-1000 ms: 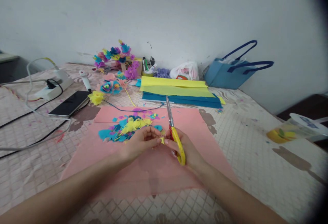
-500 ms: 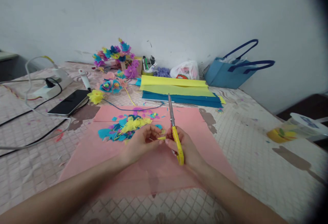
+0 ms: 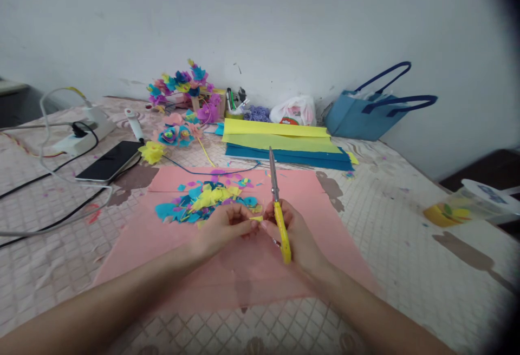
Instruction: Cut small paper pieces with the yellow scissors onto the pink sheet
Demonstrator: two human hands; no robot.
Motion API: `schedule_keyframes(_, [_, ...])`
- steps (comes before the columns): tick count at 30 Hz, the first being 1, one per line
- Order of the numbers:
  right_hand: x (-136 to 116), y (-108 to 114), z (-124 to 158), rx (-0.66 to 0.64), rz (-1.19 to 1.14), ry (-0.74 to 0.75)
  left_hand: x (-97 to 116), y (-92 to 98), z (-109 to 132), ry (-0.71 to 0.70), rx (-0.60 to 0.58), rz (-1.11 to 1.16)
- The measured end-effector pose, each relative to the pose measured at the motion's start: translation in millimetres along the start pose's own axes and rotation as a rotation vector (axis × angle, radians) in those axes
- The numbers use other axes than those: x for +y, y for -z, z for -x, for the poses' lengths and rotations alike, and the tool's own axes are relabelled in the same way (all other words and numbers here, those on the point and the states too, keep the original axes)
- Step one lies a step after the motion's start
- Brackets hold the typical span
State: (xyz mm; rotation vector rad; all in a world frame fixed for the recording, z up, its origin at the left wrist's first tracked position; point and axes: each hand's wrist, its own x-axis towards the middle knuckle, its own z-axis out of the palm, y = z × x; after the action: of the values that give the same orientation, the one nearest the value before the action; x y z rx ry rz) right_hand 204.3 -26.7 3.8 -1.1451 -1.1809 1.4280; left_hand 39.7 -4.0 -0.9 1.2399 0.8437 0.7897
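Yellow-handled scissors rest in my right hand, their closed blades pointing away from me. My left hand pinches a small piece of yellow paper between thumb and fingers. The right thumb and a fingertip are at the other end of that piece. Both hands are above a pink paper sheet. Just beyond the left hand lies a heap of paper scraps in yellow, blue and purple.
Folded yellow paper and dark blue paper lie behind the sheet. Paper flowers, a phone and a power strip are to the left. A blue bag and a plastic cup stand right.
The scissors have shifted slightly to the right with my right hand. The yellow piece has turned a little between my fingertips. Other things have stayed where they were.
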Motion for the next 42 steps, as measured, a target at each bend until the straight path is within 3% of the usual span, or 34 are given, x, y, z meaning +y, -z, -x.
schedule_keyframes(13, [4.6, -0.3, -0.4, 0.048, -0.019, 0.113, -4.8, -1.2, -0.8, -0.064, 0.025, 0.023])
schedule_keyframes(42, [3.8, -0.9, 1.0, 0.016, -0.070, 0.131, -4.0, -2.2, 1.8, -0.044, 0.043, 0.020])
